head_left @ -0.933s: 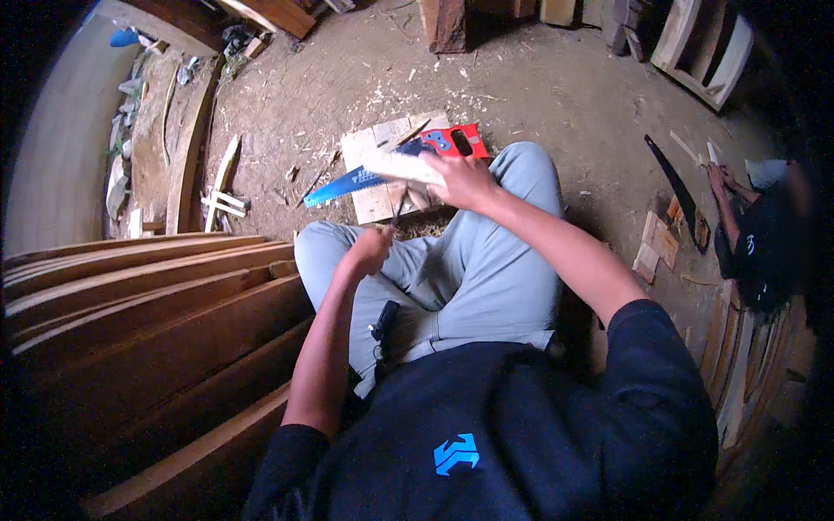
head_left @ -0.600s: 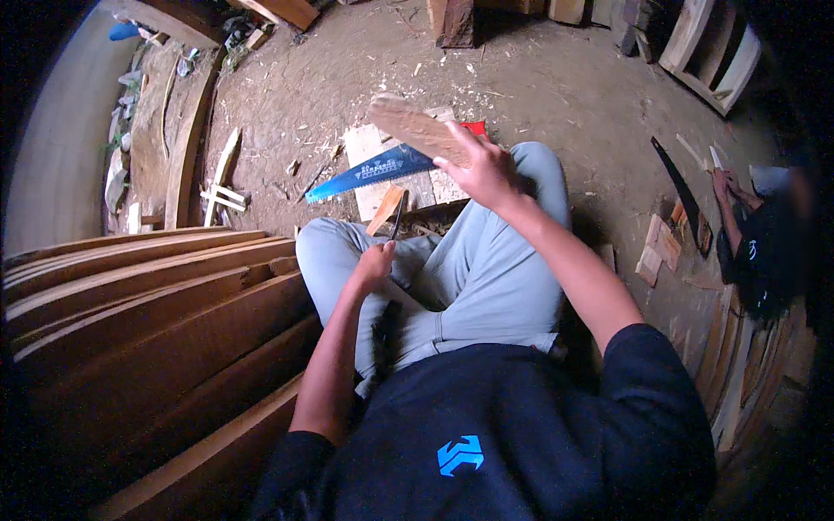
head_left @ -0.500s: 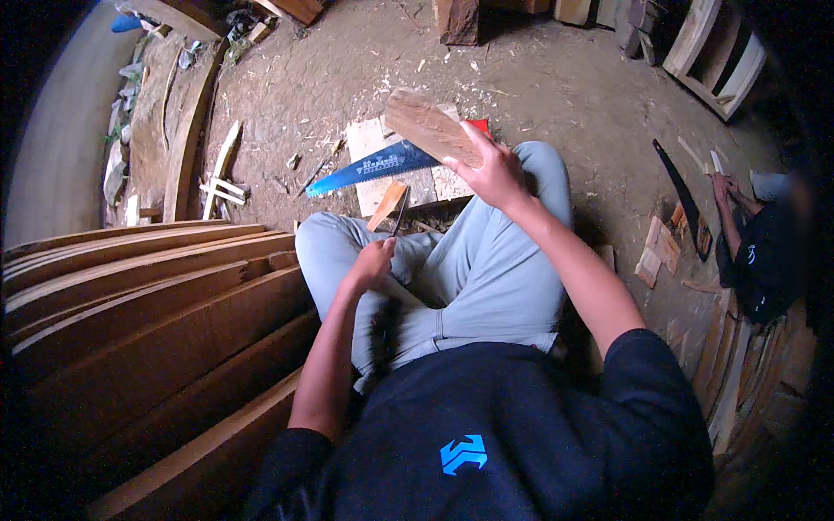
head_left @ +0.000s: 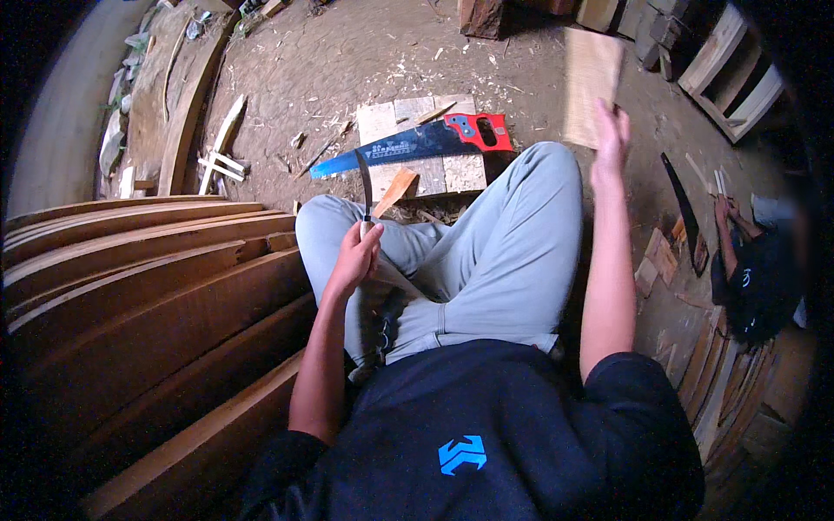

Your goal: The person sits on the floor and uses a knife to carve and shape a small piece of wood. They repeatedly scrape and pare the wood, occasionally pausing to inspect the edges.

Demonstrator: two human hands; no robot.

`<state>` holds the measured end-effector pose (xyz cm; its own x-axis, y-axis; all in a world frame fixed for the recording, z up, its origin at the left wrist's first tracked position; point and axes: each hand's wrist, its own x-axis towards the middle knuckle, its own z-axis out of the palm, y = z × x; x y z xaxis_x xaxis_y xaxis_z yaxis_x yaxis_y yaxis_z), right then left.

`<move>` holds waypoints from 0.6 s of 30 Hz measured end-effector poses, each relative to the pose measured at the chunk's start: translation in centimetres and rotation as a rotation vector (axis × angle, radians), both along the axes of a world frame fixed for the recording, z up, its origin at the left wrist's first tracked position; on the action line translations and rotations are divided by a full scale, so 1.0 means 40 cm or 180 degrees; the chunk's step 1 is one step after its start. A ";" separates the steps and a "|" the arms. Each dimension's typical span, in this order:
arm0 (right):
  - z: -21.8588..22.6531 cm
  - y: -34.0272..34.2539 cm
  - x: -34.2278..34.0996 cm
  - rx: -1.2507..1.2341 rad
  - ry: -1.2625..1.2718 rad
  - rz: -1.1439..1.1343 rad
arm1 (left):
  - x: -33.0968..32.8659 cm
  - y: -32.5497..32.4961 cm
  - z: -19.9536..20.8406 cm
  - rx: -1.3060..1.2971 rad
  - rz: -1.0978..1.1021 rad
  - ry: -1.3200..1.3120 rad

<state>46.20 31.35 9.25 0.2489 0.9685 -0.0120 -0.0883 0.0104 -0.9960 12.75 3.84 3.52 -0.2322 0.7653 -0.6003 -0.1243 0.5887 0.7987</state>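
My left hand (head_left: 354,259) is closed round the pale handle of a curved knife (head_left: 365,181), its dark blade pointing away from me above my left knee. Out to the right, past my right knee, my right hand (head_left: 611,135) grips the near end of a flat wooden board (head_left: 592,82), raised over the ground and slightly blurred. In front of my crossed legs a handsaw (head_left: 400,149) with a blue blade and red handle lies across pale planks (head_left: 458,176). A small orange-brown wood piece (head_left: 398,188) leans close beside the knife.
Long stacked boards (head_left: 165,295) crowd my left side. A person (head_left: 751,269) works with their hands at the far right, near a dark saw blade (head_left: 682,204) and wood offcuts (head_left: 658,259). A wooden frame (head_left: 734,74) stands far right; shavings litter the dirt floor (head_left: 321,78).
My right hand has swung the board from above the saw out to the right and turned it upright, uncovering the saw's red handle. My left hand has tilted the knife, its blade now plainly visible.
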 end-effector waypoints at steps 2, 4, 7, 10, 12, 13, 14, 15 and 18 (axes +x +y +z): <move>-0.060 0.034 0.090 -0.0060 -0.0466 -0.0450 | 0.005 0.004 0.021 0.0029 0.0206 0.0090; -0.201 0.053 0.190 -0.0347 -0.0623 -0.0463 | -0.006 0.000 -0.018 0.0157 0.0282 0.0263; -0.500 0.068 0.373 -0.1585 -0.1367 -0.0398 | -0.002 0.040 -0.074 0.0208 0.0288 0.0477; -0.610 0.010 0.367 -0.2409 -0.1842 -0.0075 | -0.012 0.059 -0.075 0.0157 0.0321 0.0591; -0.609 -0.023 0.342 -0.2140 -0.2111 -0.0269 | -0.018 0.065 -0.063 0.0149 0.0375 0.0597; -0.592 -0.022 0.333 -0.1848 -0.2295 -0.0491 | -0.020 0.067 -0.056 0.0153 0.0408 0.0592; -0.555 -0.013 0.326 -0.1415 -0.2442 -0.0789 | -0.023 0.061 -0.053 0.0147 0.0440 0.0579; -0.503 -0.008 0.299 -0.0760 -0.2506 -0.1018 | -0.030 0.051 -0.056 0.0196 0.0419 0.0595; -0.231 -0.042 0.079 0.0478 -0.2136 -0.0187 | -0.051 0.014 -0.066 0.0232 0.0466 0.0664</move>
